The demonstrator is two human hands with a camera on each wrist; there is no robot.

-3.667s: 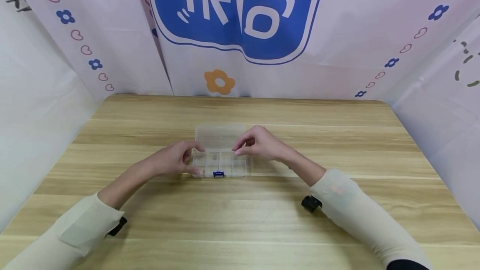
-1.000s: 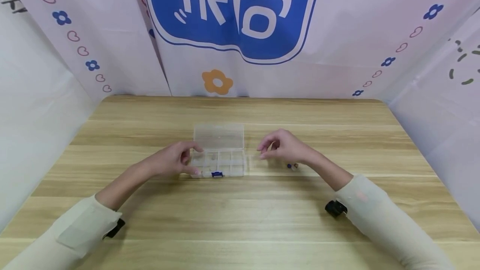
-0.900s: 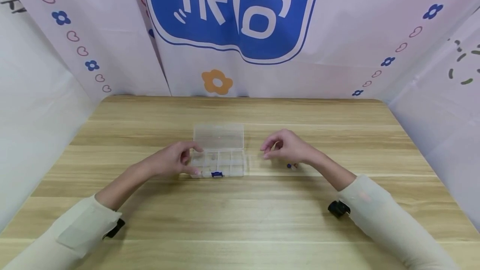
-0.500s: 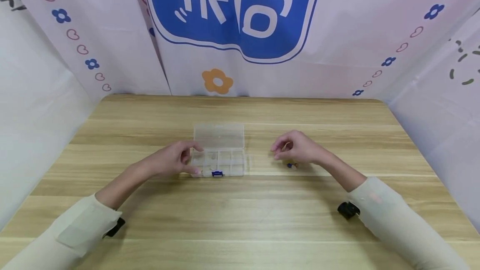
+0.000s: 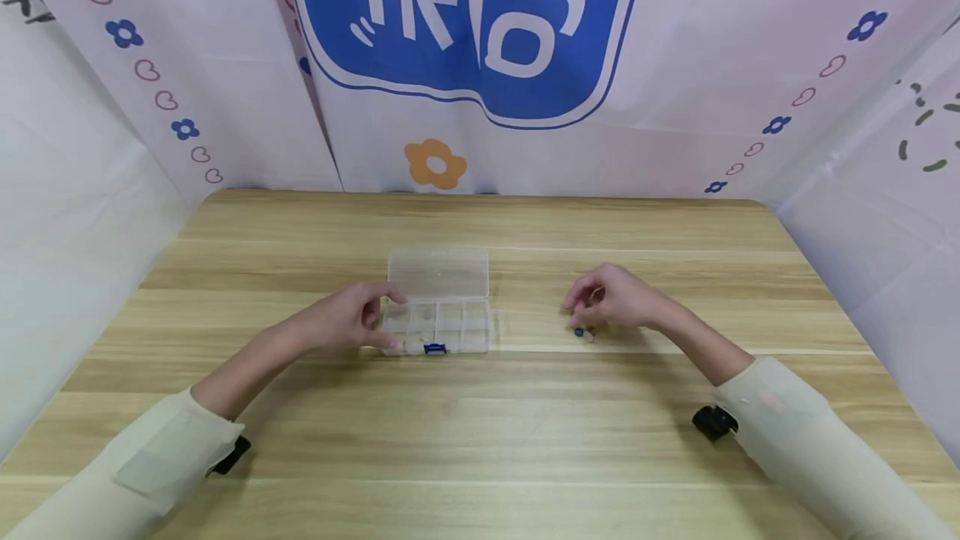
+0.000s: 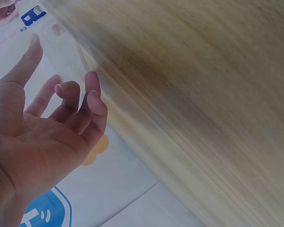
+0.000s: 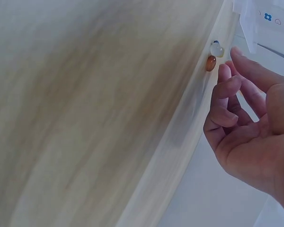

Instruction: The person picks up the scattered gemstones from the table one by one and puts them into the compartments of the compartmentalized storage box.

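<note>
A clear plastic compartment box [image 5: 450, 327] lies mid-table with its lid [image 5: 438, 273] laid open behind it and a blue latch [image 5: 434, 348] at the front. My left hand [image 5: 381, 319] holds the box's left end between thumb and curled fingers; the left wrist view shows that hand [image 6: 61, 75] beside the clear box [image 6: 57, 40]. My right hand [image 5: 581, 315] hovers with loosely curled fingers just over a few small beads [image 5: 582, 332] to the right of the box. In the right wrist view my right hand [image 7: 229, 71] holds nothing, its fingertips just short of an orange-brown bead [image 7: 210, 63] and a pale bead [image 7: 217, 48].
The wooden table [image 5: 480, 440] is walled by white printed sheets at the back [image 5: 480, 65], left and right. Black wrist-camera mounts [image 5: 712, 422] sit under both sleeves.
My right hand has drawn away from the box and travelled right to the beads. The left hand and the box have stayed put.
</note>
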